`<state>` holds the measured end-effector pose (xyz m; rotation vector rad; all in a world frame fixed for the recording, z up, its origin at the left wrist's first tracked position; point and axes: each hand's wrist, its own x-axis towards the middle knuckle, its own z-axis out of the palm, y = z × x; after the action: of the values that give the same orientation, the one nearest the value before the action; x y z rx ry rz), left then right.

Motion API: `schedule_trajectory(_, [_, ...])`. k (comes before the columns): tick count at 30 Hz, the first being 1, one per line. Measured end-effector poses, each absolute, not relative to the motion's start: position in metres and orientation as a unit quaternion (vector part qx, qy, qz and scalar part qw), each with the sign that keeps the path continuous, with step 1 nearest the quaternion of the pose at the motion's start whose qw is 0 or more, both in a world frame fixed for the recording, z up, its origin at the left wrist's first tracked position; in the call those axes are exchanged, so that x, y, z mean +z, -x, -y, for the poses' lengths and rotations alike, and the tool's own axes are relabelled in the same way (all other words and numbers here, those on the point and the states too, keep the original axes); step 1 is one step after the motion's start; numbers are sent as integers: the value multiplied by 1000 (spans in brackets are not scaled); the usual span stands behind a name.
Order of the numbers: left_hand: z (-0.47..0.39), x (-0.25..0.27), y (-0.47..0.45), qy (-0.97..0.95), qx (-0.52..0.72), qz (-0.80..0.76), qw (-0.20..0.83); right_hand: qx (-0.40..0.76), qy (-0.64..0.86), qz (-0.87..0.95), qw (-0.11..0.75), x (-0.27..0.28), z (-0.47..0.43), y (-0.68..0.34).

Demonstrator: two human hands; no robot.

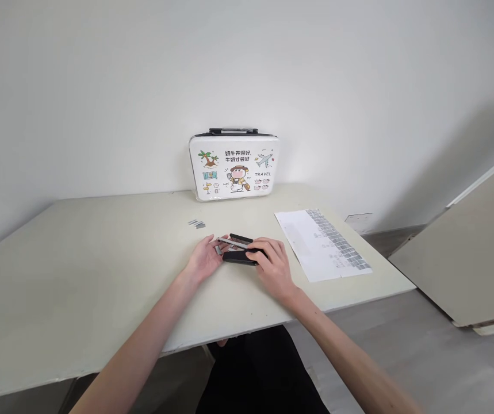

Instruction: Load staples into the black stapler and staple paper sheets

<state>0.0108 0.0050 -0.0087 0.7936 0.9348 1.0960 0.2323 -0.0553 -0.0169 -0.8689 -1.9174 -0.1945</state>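
Just beyond the near edge of the pale cream flat table (pixel 100 287), with wide room leftward, the right hand (pixel 274 267) has its grip closed on a splayed black stapler with silver rail (pixel 236 257), its rear hidden by fingers; the left hand (pixel 202 260) is palm up at the front, a small grey metal strip (pixel 218 250) against it, pinched or not I cannot tell

cartoon case (pixel 234 168): upright by wall (pixel 121 103) | printed sheet (pixel 305 241): flat on table (pixel 100 276) | floor (pixel 402 345): grey

Pale table (pixel 100 276) beneath white case (pixel 234 181), staple strips (pixel 200 226), printed sheet (pixel 305 241).
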Motion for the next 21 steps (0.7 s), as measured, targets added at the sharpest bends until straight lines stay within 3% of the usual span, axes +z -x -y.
schedule_trajectory(8, [2, -8, -17, -439, 550, -496, 509, -63, 394, 744, 536, -19, 55, -238])
schedule_trajectory(13, [14, -2, -19, -533, 527, -530, 396, -75, 419, 724, 542, -16, 54, -239])
schedule_trajectory(21, [23, 10, -34, -639, 447, -470, 414, -76, 430, 707, 556, -11, 55, -241])
